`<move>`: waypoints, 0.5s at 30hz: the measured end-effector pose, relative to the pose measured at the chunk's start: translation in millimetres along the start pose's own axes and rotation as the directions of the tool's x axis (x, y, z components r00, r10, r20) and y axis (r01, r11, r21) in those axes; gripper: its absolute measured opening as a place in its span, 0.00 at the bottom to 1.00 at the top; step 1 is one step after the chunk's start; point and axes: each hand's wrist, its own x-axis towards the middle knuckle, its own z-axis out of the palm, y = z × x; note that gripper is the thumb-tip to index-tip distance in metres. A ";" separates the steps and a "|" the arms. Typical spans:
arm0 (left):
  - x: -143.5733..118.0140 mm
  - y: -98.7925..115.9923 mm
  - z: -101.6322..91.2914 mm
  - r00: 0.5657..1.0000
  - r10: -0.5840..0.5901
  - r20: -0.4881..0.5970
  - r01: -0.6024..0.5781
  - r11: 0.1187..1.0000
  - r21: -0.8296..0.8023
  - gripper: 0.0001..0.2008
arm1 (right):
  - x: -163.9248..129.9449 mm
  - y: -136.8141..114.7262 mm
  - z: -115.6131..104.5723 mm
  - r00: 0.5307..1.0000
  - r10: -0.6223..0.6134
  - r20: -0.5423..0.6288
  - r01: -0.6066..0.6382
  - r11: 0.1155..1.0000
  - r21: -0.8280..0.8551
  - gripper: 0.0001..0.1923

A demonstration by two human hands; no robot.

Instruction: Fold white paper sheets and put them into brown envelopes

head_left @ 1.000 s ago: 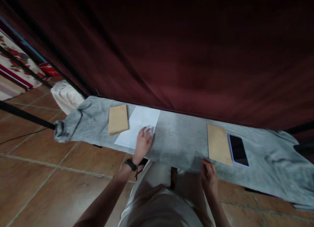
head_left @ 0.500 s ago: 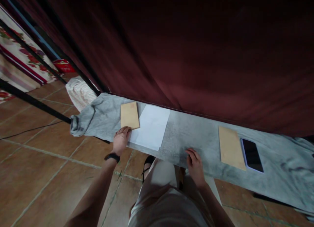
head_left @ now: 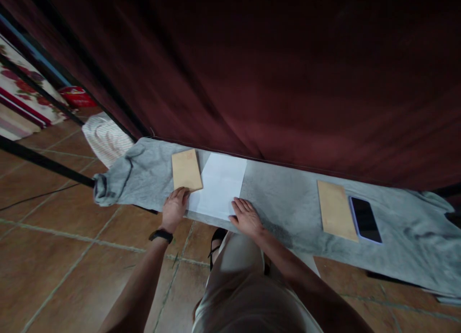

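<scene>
My left hand (head_left: 175,205) lies at the lower edge of a tan paper envelope (head_left: 187,170), its fingers resting flat and touching the envelope's bottom side. The envelope overlaps the left part of a sheet of white paper (head_left: 222,181). On the lower right edge of that sheet, my right hand (head_left: 246,216) rests open, fingers laid out over the paper. Both hands are palm down. Farther right, apart from my hands, lies a second tan envelope (head_left: 337,211), with a phone in a purple case (head_left: 365,219) beside it.
A grey cloth (head_left: 284,193) covers the narrow surface. Behind it hangs a dark red curtain (head_left: 288,107). Black metal bars (head_left: 46,161) and a striped white cloth bundle (head_left: 107,140) stand at the left, above a tiled floor (head_left: 65,270).
My right hand has moved left from the grey cloth onto the edge of the white paper. My left hand stays by the left envelope. The whole view has shifted slightly.
</scene>
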 end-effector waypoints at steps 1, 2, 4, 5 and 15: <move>-0.5 -0.1 0.3 1.000 0.004 -0.004 -0.004 1.000 0.002 0.17 | 1.7 -0.5 -0.5 1.000 -0.003 0.013 0.004 0.999 -0.042 0.26; -0.8 -0.1 0.4 1.000 0.006 -0.006 -0.006 1.000 0.002 0.17 | 3.3 -0.6 -1.4 1.000 -0.008 0.030 0.010 0.996 -0.083 0.25; -0.2 -0.3 0.6 1.000 0.012 -0.004 -0.012 1.000 0.004 0.17 | 6.5 0.1 -3.9 0.997 -0.030 0.074 0.042 0.986 -0.161 0.23; 0.5 -0.5 0.7 1.000 0.013 -0.003 -0.013 1.000 0.005 0.18 | 8.3 0.9 -5.4 0.994 -0.044 0.098 0.062 0.979 -0.194 0.22; -5.2 14.8 2.0 0.979 -0.020 -0.203 -0.015 0.985 -0.173 0.18 | -4.6 23.9 -37.0 0.996 -0.087 0.036 0.089 0.994 -0.070 0.16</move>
